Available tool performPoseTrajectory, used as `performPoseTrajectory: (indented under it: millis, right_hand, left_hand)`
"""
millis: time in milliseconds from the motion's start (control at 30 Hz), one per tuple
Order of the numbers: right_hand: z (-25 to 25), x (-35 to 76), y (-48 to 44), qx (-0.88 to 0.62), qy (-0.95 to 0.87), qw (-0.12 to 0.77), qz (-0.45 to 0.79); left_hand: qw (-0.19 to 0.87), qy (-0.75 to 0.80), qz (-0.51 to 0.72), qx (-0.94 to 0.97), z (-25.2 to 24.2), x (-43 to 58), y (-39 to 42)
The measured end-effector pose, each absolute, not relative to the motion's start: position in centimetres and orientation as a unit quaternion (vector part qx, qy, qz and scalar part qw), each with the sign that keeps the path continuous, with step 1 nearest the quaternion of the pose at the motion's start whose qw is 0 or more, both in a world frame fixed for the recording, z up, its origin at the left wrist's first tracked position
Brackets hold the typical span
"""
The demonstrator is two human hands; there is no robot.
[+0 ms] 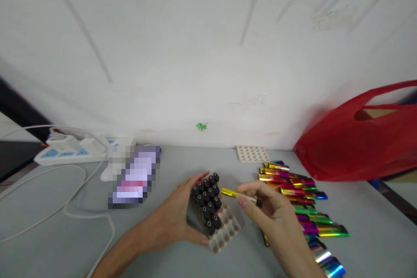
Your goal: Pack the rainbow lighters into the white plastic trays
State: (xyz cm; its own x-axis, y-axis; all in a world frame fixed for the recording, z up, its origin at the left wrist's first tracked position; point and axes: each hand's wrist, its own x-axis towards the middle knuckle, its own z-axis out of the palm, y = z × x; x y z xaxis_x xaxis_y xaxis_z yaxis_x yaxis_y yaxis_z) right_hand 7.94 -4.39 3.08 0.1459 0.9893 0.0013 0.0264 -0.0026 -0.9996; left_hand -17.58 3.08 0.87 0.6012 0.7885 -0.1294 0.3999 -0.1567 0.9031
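My left hand (177, 217) is wrapped around the left side of a small box-like holder, its thumb at the near edge. A pale grid tray (224, 234) with round cells shows at the holder's right and near side. Several black-capped tubes (208, 197) stand upright in its far and left cells, and cells toward the near right hold none. To the right, my right hand (273, 213) pinches a slim tube (231, 193) between thumb and fingers. This tube has a shiny gold end pointing left and a dark end near the palm. It is apart from the tray.
Shiny multicoloured tubes (302, 200) lie piled at the right. A second pale grid tray (252, 153) sits by the wall, near a red bag (352, 139). On the left are a phone (138, 173), a power strip (71, 153) and a looping white cable (78, 214).
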Motion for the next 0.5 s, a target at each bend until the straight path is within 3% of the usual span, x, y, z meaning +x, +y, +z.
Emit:
performPoseTrajectory:
  millis: [300, 500]
  right_hand:
    - [2.6, 6.6, -4.6, -0.464, -0.345, 0.609, 0.543]
    - [2.2, 6.6, -4.8, -0.384, -0.279, 0.572, 0.669]
  left_hand:
    - [0.501, 0.424, 0.177, 0.733, 1.4, -17.3, 3.0]
    - [0.489, 0.418, 0.175, 0.745, 1.1, -17.5, 3.0]
